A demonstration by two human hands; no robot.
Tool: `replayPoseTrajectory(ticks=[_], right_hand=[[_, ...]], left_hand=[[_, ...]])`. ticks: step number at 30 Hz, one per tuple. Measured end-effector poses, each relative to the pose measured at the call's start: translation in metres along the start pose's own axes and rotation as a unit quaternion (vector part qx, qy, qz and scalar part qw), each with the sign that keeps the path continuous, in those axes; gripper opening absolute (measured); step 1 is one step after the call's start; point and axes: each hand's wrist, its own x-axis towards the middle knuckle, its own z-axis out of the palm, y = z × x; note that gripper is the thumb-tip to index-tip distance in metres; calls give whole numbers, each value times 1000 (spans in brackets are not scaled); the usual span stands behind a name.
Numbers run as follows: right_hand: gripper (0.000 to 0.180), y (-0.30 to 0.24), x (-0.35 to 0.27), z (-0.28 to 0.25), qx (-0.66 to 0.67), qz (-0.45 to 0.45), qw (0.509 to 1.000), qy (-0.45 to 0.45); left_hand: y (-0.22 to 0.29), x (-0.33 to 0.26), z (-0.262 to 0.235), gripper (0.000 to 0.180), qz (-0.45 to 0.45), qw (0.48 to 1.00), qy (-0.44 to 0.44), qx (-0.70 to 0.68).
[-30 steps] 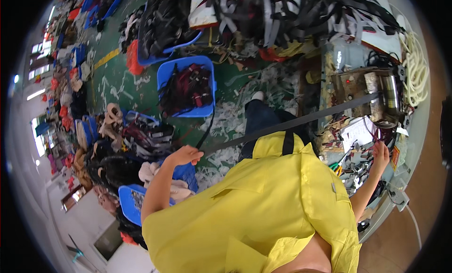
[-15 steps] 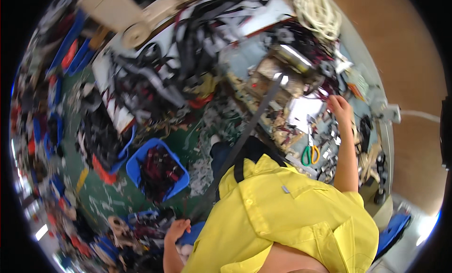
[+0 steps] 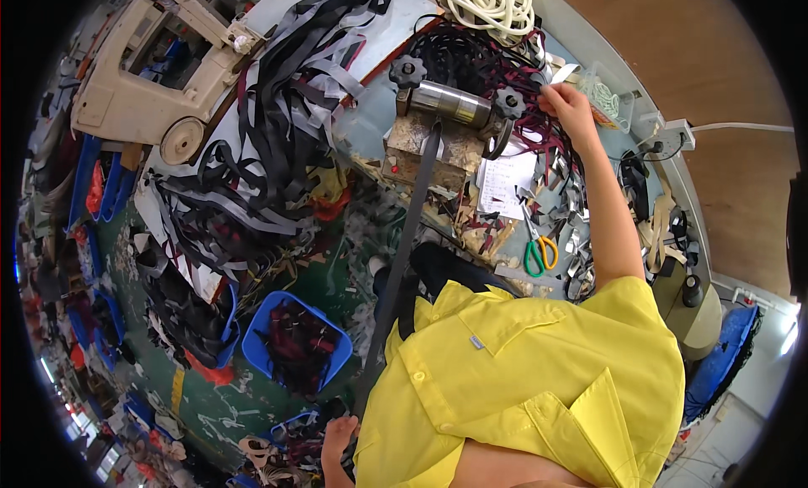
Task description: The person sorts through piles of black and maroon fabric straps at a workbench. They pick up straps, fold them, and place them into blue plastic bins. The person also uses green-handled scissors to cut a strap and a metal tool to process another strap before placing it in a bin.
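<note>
A long dark grey strap [image 3: 410,227] slants from a small machine with a steel roller [image 3: 454,103] down past my side. At its lower end my left hand [image 3: 338,439] is closed, its fingers against the strap. My right hand [image 3: 571,111] reaches out beyond the roller's right end. Its fingers are pinched at the edge of a tangled heap of narrow maroon and black strips [image 3: 534,84]. White paper sheets with writing [image 3: 505,185] lie beside the machine. Nearer to me are scissors with green and orange handles [image 3: 539,254].
Dark straps [image 3: 286,84] cover the left table, by a beige sewing machine [image 3: 156,76]. A blue bin [image 3: 259,347] of maroon pieces stands on the littered green floor. Pale cord [image 3: 492,8], a clear plastic box [image 3: 608,101] and a wall socket [image 3: 676,136] border the right bench.
The view has shifted, bringing the sewing machine and roller more fully into sight. My right hand has moved farther out relative to the roller, to the strip heap. The strap still runs from the machine.
</note>
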Motion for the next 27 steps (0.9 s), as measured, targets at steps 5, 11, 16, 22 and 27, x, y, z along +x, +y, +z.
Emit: replayPoseTrajectory(ticks=[5, 11, 16, 22, 27], right_hand=[[28, -29, 30, 27, -8, 22, 998, -50], [33, -23, 63, 60, -31, 39, 984, -170], [46, -20, 75, 71, -98, 45, 957, -269], [62, -25, 77, 77, -146, -1, 925, -350], [67, -16, 85, 84, -141, -16, 906, -399]], left_hand=[[7, 12, 8, 28, 82, 990, 15, 113], [38, 19, 27, 26, 78, 991, -12, 106], [65, 23, 43, 26, 90, 994, -23, 64], [101, 25, 63, 26, 102, 989, -19, 105], [127, 41, 82, 26, 172, 976, -16, 136]])
